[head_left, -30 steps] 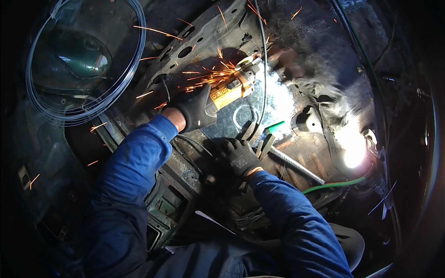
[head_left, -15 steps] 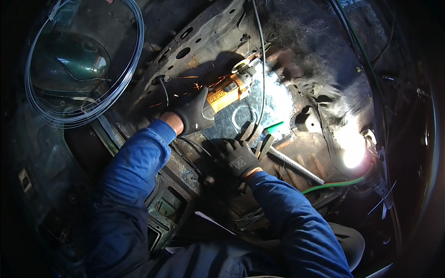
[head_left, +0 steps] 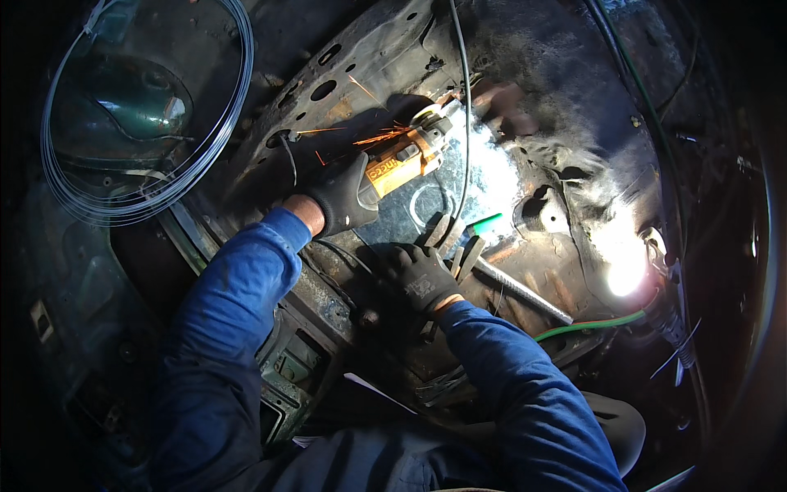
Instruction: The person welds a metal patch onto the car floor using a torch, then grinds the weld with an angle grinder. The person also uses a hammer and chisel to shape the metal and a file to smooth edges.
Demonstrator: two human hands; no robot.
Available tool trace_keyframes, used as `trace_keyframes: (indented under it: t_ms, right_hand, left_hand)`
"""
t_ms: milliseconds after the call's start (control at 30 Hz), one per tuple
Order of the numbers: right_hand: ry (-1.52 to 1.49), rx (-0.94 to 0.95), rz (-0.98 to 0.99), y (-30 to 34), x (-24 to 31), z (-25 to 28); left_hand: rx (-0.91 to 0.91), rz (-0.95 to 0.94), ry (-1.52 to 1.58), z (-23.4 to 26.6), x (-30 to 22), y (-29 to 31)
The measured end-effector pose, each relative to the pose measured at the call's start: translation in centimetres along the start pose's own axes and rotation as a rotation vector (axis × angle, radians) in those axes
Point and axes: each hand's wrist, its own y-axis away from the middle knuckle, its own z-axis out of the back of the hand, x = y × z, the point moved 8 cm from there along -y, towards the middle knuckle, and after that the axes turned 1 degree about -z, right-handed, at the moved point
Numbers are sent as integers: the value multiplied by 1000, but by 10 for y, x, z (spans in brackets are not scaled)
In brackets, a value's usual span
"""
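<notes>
My gloved left hand [head_left: 345,201] is closed around the body of a yellow-orange angle grinder [head_left: 398,168]. The grinder's disc [head_left: 426,116] meets the upper edge of a shiny sheet-metal patch [head_left: 484,176], and orange sparks [head_left: 385,135] fly off to the left. Lower down, my gloved right hand [head_left: 424,277] rests on the metal, fingers bent and slightly apart, with their tips in shadow. Beside its fingers lie metal tool handles [head_left: 467,258], partly hidden by the hand. A green marker-like stick [head_left: 484,224] and a ridged metal bar [head_left: 529,293] lie just right of them.
A bright lamp [head_left: 626,275] glares at the right, near a green hose [head_left: 590,325]. A grey cable [head_left: 464,98] hangs across the patch. Coiled wire [head_left: 57,168] lies at upper left. Around the work is a rusty, dark vehicle body panel [head_left: 348,78] with holes.
The spark stream from the grinder has changed, denser now near the disc. Both hands and the grinder stay almost in place.
</notes>
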Motion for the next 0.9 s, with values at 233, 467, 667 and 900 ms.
trace_keyframes:
  t_ms: [233,467,667,900]
  right_hand:
    - [1,-47,-3,0,0,-1]
    - [14,12,6,-7,4,-1]
    - [32,28,-1,-8,2,-4]
    - [9,-3,8,-7,3,1]
  left_hand:
    - [2,7,5,-2,-1,-2]
    - [-53,-56,10,-3,2,-3]
    - [-38,-21,11,0,-1,-5]
    - [-3,-35,50,3,-1,-8]
